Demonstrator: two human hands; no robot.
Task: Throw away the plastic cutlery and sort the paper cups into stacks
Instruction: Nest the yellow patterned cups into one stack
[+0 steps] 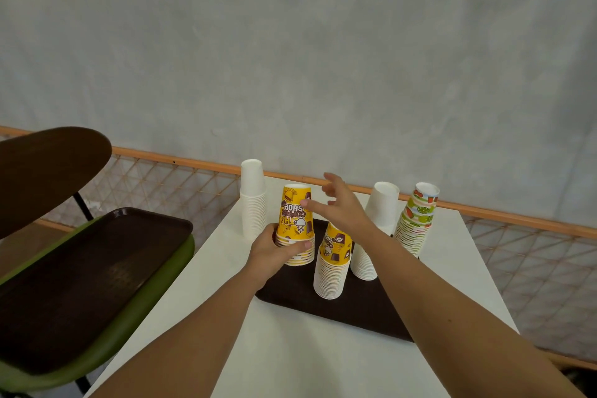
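Nearly sorted.
Your left hand [274, 252] grips the yellow printed paper-cup stack [295, 216]; your spread right hand [339, 207] hovers above one stray yellow cup [336, 244].

Café or canteen setting: stacked paper cups [295, 213] printed "THE COFFEE SHOP", a brown serving tray [361, 313] on a white bench [290, 352], and a second tray [80, 284] on a green chair [151, 297].

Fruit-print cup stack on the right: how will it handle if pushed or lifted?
Likely tippy: the fruit-print stack is tall and narrow and appears to lean, so a push up high may topple it. It is probably light, since it is nested paper cups. Lifted from the top only, it may pull apart, so grip it low.
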